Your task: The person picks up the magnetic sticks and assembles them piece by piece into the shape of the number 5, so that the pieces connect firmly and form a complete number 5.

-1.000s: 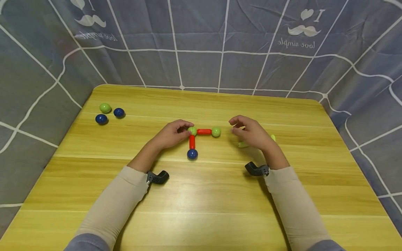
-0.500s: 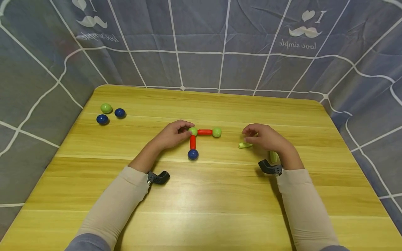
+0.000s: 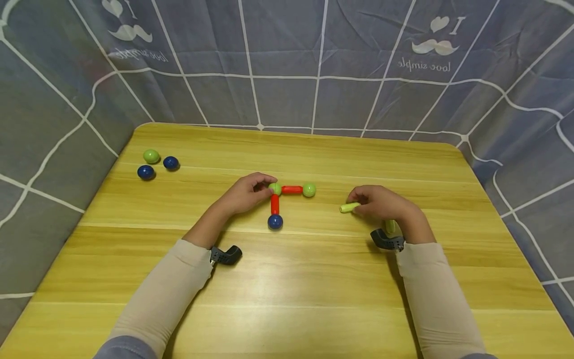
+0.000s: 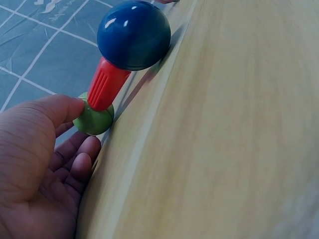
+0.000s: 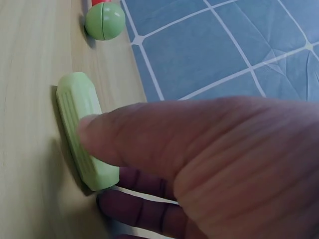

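In the head view my left hand [image 3: 245,193] pinches a green ball [image 3: 275,189] at the corner of an L-shaped piece. One red rod [image 3: 292,190] runs right from it to another green ball [image 3: 309,189]. A second red rod [image 3: 275,204] leads toward me to a blue ball [image 3: 275,222]. My right hand [image 3: 381,202] grips a light green rod [image 3: 349,207] lying on the table. In the right wrist view the thumb presses on the ribbed side of that rod [image 5: 82,134], with fingers behind it. Another light green rod [image 3: 390,226] lies partly hidden under the right wrist.
At the table's far left sit a loose green ball [image 3: 151,156] and two blue balls, one nearer [image 3: 146,172] and one farther right [image 3: 171,163]. A grey-blue checked cloth [image 3: 287,94] hangs behind the wooden table [image 3: 287,309] and along its sides.
My right hand has moved right and toward me, down onto the light green rod, and now grips it. The left hand stays on the corner ball of the L-shaped piece.
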The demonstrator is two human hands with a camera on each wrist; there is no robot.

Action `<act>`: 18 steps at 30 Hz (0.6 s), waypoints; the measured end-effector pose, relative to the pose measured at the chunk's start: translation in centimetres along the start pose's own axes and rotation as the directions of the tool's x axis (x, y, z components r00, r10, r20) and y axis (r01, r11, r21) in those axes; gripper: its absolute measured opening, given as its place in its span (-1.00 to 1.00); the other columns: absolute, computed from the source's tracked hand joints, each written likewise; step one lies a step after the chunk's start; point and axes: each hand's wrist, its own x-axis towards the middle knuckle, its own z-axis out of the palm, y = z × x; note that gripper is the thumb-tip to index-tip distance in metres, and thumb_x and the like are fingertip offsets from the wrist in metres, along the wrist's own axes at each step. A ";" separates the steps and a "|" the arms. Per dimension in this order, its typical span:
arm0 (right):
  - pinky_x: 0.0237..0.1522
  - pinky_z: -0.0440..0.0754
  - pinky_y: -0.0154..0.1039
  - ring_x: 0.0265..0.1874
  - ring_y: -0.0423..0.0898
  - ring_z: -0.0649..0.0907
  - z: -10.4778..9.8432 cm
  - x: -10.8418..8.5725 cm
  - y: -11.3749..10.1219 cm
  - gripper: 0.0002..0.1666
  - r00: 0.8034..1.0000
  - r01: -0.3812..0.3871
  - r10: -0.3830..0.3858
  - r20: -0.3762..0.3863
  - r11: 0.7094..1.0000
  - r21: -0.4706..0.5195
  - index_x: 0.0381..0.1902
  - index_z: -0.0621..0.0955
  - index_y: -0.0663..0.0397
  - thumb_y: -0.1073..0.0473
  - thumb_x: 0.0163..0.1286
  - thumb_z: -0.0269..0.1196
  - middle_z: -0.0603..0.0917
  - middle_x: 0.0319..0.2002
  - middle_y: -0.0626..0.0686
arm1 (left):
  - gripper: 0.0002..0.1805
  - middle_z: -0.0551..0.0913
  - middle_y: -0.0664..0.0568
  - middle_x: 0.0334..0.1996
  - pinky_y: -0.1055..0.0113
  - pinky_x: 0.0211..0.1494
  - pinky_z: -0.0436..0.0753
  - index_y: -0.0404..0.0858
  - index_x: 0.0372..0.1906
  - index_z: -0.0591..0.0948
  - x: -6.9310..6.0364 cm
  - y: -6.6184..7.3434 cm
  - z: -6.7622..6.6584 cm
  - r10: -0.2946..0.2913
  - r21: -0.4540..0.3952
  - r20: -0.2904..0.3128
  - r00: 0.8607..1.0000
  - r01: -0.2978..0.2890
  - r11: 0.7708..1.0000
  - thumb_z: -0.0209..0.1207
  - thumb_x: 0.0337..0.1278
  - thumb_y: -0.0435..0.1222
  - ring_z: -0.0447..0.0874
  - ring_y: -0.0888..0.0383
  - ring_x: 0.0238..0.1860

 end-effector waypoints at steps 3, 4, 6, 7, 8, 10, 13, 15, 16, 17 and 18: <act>-0.11 0.45 -0.09 -0.24 -0.03 0.49 0.1 0.1 0.0 -0.80 1.000 0.025 -0.025 0.009 1.000 -0.008 -0.06 0.63 0.14 0.36 0.37 0.24 0.65 -0.18 0.02 | -0.64 0.56 -0.08 -0.09 0.19 -0.03 0.48 -0.28 0.20 0.59 0.0 -0.1 0.0 0.001 0.003 0.004 1.000 -0.001 1.000 0.16 0.37 -0.31 0.46 0.01 -0.11; -0.11 0.45 -0.09 -0.24 -0.03 0.49 0.1 0.1 0.0 -0.81 0.999 0.034 -0.034 0.008 0.999 -0.016 -0.07 0.62 0.14 0.37 0.37 0.23 0.64 -0.20 0.01 | -0.64 0.56 -0.08 -0.09 0.19 -0.02 0.48 -0.28 0.21 0.58 0.0 0.0 0.0 0.001 0.005 0.005 1.000 -0.001 1.000 0.16 0.38 -0.30 0.46 0.01 -0.11; -0.10 0.44 -0.09 -0.24 -0.04 0.49 0.2 0.2 -0.1 -0.82 0.999 0.050 -0.050 0.002 0.998 -0.033 -0.08 0.63 0.14 0.36 0.37 0.23 0.64 -0.21 0.00 | -0.63 0.56 -0.08 -0.08 0.18 -0.02 0.48 -0.28 0.22 0.58 0.0 0.0 -0.1 0.000 0.008 0.008 1.000 0.000 1.000 0.16 0.38 -0.30 0.46 0.01 -0.10; -0.10 0.44 -0.08 -0.24 -0.05 0.49 0.3 0.3 0.0 -0.83 0.998 0.057 -0.057 0.000 0.997 -0.043 -0.09 0.63 0.13 0.35 0.38 0.24 0.64 -0.21 0.00 | -0.63 0.56 -0.08 -0.08 0.18 -0.02 0.48 -0.27 0.22 0.57 0.0 0.0 -0.1 -0.001 0.009 0.009 1.000 0.001 1.000 0.15 0.38 -0.30 0.46 0.00 -0.10; -0.09 0.44 -0.08 -0.24 -0.05 0.50 0.3 0.4 -0.1 -0.84 0.998 0.056 -0.056 -0.001 0.997 -0.051 -0.09 0.63 0.12 0.34 0.38 0.24 0.64 -0.22 -0.01 | -0.63 0.56 -0.09 -0.08 0.18 -0.02 0.48 -0.27 0.23 0.57 -0.1 0.1 -0.2 -0.003 0.009 0.010 1.000 0.003 1.000 0.15 0.38 -0.30 0.45 0.00 -0.10; -0.09 0.45 -0.08 -0.25 -0.05 0.50 0.4 0.5 -0.1 -0.84 0.999 0.053 -0.054 -0.005 0.996 -0.066 -0.09 0.63 0.12 0.33 0.39 0.24 0.63 -0.23 -0.01 | -0.63 0.55 -0.08 -0.09 0.18 -0.02 0.47 -0.27 0.23 0.57 -0.2 0.1 -0.2 -0.004 0.015 0.011 1.000 0.004 1.000 0.15 0.39 -0.30 0.45 0.00 -0.11; -0.11 0.45 -0.07 -0.26 -0.05 0.50 0.4 0.6 -0.1 -0.85 0.999 0.045 -0.046 -0.014 0.997 -0.071 -0.09 0.63 0.11 0.32 0.40 0.24 0.63 -0.22 0.00 | -0.62 0.55 -0.08 -0.10 0.18 -0.03 0.47 -0.27 0.23 0.57 -0.2 0.1 -0.2 -0.002 0.021 0.012 1.000 0.002 1.000 0.15 0.38 -0.30 0.45 0.01 -0.11; -0.10 0.46 -0.08 -0.26 -0.05 0.51 0.4 0.6 -0.1 -0.84 0.999 0.032 -0.034 -0.030 0.997 -0.069 -0.09 0.63 0.10 0.32 0.40 0.23 0.63 -0.22 0.00 | -0.62 0.56 -0.08 -0.10 0.18 -0.03 0.48 -0.27 0.23 0.57 -0.2 0.1 -0.2 0.000 0.020 0.010 1.000 0.000 1.000 0.15 0.38 -0.30 0.45 0.01 -0.11; -0.10 0.46 -0.08 -0.25 -0.04 0.52 0.4 0.6 -0.1 -0.84 0.999 0.027 -0.029 -0.038 0.997 -0.066 -0.09 0.63 0.09 0.32 0.40 0.23 0.63 -0.22 -0.01 | -0.63 0.56 -0.08 -0.10 0.18 -0.03 0.48 -0.27 0.23 0.57 -0.2 0.1 -0.1 0.002 0.016 0.010 1.000 -0.002 1.000 0.15 0.38 -0.30 0.45 0.01 -0.11; -0.10 0.46 -0.08 -0.25 -0.04 0.52 0.4 0.6 -0.1 -0.84 0.999 0.023 -0.026 -0.046 0.998 -0.065 -0.09 0.63 0.08 0.32 0.40 0.23 0.64 -0.22 -0.01 | -0.63 0.56 -0.08 -0.10 0.18 -0.03 0.48 -0.27 0.23 0.57 -0.1 0.1 -0.1 0.003 0.014 0.010 1.000 -0.003 1.000 0.16 0.38 -0.30 0.45 0.01 -0.11; -0.09 0.46 -0.08 -0.25 -0.04 0.52 0.4 0.6 -0.2 -0.84 0.998 0.021 -0.024 -0.054 0.998 -0.063 -0.09 0.63 0.08 0.31 0.40 0.22 0.64 -0.22 -0.01 | -0.63 0.56 -0.08 -0.10 0.18 -0.03 0.48 -0.27 0.23 0.57 -0.1 0.1 0.0 0.003 0.010 0.011 1.000 -0.003 1.000 0.16 0.38 -0.30 0.45 0.01 -0.11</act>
